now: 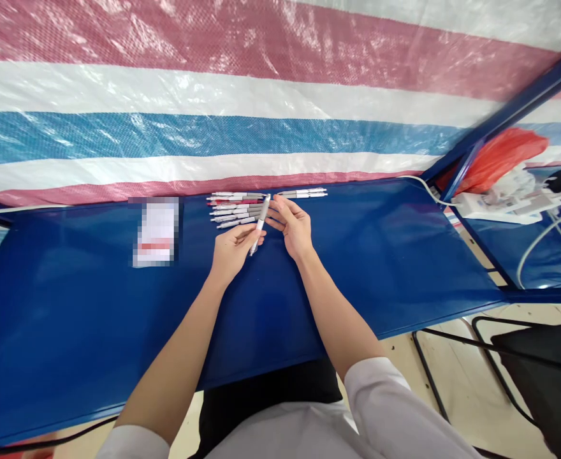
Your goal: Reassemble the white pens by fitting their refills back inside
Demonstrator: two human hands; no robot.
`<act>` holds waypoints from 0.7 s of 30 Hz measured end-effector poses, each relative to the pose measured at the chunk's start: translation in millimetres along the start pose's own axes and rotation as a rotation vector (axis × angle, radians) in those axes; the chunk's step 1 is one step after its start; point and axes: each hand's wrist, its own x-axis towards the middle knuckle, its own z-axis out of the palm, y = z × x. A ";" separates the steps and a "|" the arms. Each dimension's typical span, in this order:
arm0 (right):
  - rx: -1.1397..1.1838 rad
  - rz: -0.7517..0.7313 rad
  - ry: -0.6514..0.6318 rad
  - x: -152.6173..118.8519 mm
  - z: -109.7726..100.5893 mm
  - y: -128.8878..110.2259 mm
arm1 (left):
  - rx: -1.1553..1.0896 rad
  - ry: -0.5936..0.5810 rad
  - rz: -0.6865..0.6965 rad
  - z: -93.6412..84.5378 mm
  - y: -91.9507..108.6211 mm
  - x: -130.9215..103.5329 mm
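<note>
A white and grey pen [261,223] is held at a slant in my left hand [233,250], its lower part between thumb and fingers. Close to the pen's upper end is my right hand [294,226], with thumb and forefinger pinched together. Whatever sits in that pinch, if anything, is too small to make out. Behind my left hand lies a row of several pens [235,215], mostly white and grey with a dark red one among them. A few more pens [304,192] lie beyond my right hand, near the table's back edge.
The blue table [380,268] backs onto a striped plastic sheet [242,137]. A blurred-out flat white item [156,233] lies to the left. At right are a blue metal frame [500,115], a red plastic bag [505,156], white cables [543,239] and a black chair [543,376].
</note>
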 end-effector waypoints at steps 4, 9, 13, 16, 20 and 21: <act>-0.073 -0.055 0.012 -3.3 -2.6 -5.0 | -0.335 0.078 -0.041 5.8 5.9 3.8; -0.270 -0.170 0.038 -8.4 -3.2 -4.0 | -0.543 0.158 0.000 9.4 13.6 7.8; -0.513 -0.276 0.024 -12.0 -4.4 0.7 | -0.626 0.255 0.000 8.6 15.6 11.0; -0.640 -0.318 -0.077 -15.8 -4.9 2.3 | -0.708 0.296 0.002 10.5 16.2 12.1; -0.680 -0.322 -0.194 -19.0 -4.5 3.0 | -0.735 0.339 -0.008 17.4 15.3 10.1; -0.675 -0.318 -0.193 -18.8 -4.6 3.3 | -0.731 0.342 -0.016 18.6 14.7 9.1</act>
